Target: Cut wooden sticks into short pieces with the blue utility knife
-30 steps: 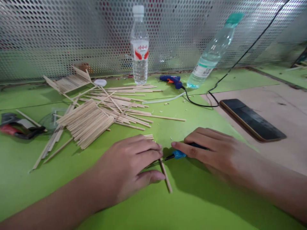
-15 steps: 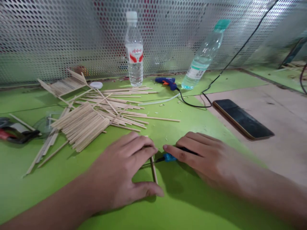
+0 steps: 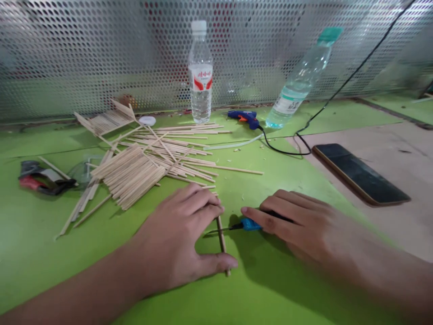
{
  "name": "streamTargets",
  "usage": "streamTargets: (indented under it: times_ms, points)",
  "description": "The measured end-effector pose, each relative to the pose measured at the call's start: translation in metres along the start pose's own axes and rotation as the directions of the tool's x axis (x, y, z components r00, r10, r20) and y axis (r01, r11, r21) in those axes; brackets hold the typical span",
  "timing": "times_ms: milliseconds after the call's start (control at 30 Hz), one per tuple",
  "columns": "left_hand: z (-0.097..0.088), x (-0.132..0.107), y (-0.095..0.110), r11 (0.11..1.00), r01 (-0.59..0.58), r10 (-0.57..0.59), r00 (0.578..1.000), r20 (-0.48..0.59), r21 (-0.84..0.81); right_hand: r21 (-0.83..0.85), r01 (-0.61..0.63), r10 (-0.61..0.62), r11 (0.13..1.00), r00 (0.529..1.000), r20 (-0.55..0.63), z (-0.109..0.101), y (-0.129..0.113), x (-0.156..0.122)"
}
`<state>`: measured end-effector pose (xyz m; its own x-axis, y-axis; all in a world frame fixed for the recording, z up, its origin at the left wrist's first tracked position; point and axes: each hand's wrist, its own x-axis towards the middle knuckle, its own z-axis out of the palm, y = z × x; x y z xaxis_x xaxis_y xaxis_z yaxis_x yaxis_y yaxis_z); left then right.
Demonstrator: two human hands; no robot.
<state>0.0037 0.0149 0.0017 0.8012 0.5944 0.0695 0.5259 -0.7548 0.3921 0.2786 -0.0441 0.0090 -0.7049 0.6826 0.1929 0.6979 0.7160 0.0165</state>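
Note:
My left hand (image 3: 182, 239) presses a thin wooden stick (image 3: 221, 239) to the green tabletop, fingers near its far end and thumb near its close end. My right hand (image 3: 297, 221) is closed around a utility knife (image 3: 250, 224) with a blue front and dark handle; the palm hides most of the handle. The narrow knife blade lies across the stick between my left thumb and fingers. Whether it has cut into the wood, I cannot tell. Beyond my left hand is a panel of sticks (image 3: 130, 176) laid side by side, with loose sticks (image 3: 189, 153) behind it.
A blue glue gun (image 3: 244, 117) with a black cord stands near two water bottles, one upright (image 3: 200, 85), one tilted (image 3: 297, 90). At right lies a phone (image 3: 360, 174). A small stick frame (image 3: 110, 118) and a red-black tool (image 3: 43, 178) are at left. Perforated metal backs the table.
The camera view has shifted, so the scene sits farther right. More of the knife blade and the stick's near end now show. Both hands keep their hold.

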Motion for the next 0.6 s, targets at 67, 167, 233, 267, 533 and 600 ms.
streamTargets:
  times_ms: [67, 167, 233, 267, 533, 600]
  points:
    - [-0.0009, 0.0007, -0.0006, 0.999, 0.015, -0.015, 1.0, 0.02, -0.028, -0.005, 0.002, -0.002, 1.0, 1.0, -0.009, -0.0012, 0.0024, 0.0006]
    - [-0.0008, 0.0014, -0.0012, 0.999, 0.025, -0.024, 1.0, 0.02, -0.027, 0.008, 0.002, -0.002, 1.0, 1.0, 0.004, -0.0012, 0.002, 0.0022]
    - [-0.0004, 0.0013, -0.0011, 1.0, 0.019, -0.019, 1.0, 0.015, -0.009, 0.018, 0.0, 0.0, 1.0, 1.0, 0.016, -0.0002, -0.0003, 0.0034]
    - [-0.0003, 0.0011, -0.001, 1.0, 0.017, -0.017, 1.0, 0.016, 0.0, 0.022, 0.003, -0.003, 1.0, 1.0, 0.016, 0.0003, -0.0015, 0.0038]
    - [-0.0003, 0.0012, -0.0011, 1.0, 0.003, -0.003, 1.0, 0.018, 0.0, 0.048, 0.008, -0.01, 0.999, 0.999, 0.032, -0.0047, 0.0014, 0.0038]
    - [-0.0002, 0.0018, -0.0015, 1.0, -0.002, 0.002, 1.0, 0.016, -0.007, 0.033, 0.021, -0.022, 0.999, 1.0, 0.01, -0.0047, 0.0024, 0.0054]
